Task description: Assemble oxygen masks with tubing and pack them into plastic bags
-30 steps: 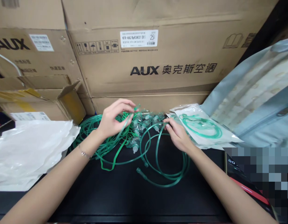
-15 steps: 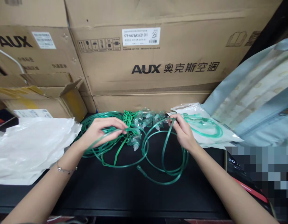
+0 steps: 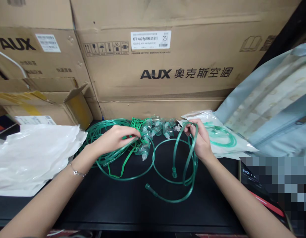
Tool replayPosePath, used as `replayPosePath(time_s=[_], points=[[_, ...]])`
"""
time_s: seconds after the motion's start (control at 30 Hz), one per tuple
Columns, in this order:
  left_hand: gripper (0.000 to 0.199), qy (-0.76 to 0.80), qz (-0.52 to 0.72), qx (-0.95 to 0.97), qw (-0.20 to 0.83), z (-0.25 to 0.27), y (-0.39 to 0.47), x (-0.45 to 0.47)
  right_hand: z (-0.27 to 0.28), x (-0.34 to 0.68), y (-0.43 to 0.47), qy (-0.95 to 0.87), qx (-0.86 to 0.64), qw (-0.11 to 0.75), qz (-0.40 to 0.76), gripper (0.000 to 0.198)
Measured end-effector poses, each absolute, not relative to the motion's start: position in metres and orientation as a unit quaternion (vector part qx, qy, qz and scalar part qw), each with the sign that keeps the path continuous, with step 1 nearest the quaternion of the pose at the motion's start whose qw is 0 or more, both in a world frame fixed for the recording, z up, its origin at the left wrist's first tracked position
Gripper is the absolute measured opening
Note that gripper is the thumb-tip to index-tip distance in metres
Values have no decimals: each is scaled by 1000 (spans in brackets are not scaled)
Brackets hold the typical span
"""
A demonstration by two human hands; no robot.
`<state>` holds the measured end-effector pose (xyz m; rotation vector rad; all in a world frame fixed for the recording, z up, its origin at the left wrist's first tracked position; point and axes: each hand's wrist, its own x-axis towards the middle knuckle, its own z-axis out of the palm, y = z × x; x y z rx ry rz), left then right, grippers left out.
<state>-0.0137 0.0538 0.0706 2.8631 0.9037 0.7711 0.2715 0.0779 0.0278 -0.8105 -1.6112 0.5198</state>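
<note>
My right hand (image 3: 201,137) is closed around green oxygen tubing (image 3: 176,148), which hangs from the fingers in loops. One connector end dangles below them, and another lies on the black table nearer to me. My left hand (image 3: 120,135) is on the left with its fingertips pinched on a stretch of the same kind of tubing. Beneath and behind it lies a large coil of green tubing (image 3: 90,132). Several clear green oxygen masks (image 3: 156,127) with bright green straps (image 3: 125,162) sit between the hands, against the carton.
White plastic packets (image 3: 36,155) are stacked on the left. A packet with tubing inside (image 3: 224,137) lies at the right. A phone (image 3: 257,185) is at the table's right edge. Large cartons (image 3: 187,89) stand behind, and a small open box (image 3: 49,102) at back left.
My right hand has moved slightly right, gathering the tubing into a tighter loop, and a connector end now hangs below it. My left hand has shifted a little right, its fingers closer together.
</note>
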Motion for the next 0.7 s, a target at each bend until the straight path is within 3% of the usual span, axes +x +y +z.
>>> replayPosePath(time_s=[0.1, 0.27, 0.43, 0.7], points=[[18, 280, 171, 945, 17, 70, 65, -7, 29, 272, 76, -736, -360, 538, 196, 14], [24, 278, 84, 957, 23, 69, 78, 9, 26, 268, 74, -842, -411, 319, 144, 17], [23, 454, 58, 889, -14, 71, 87, -5, 12, 266, 77, -884, -433, 153, 91, 20], [36, 578, 64, 812, -48, 44, 99, -25, 14, 268, 74, -893, -432, 65, 109, 40]])
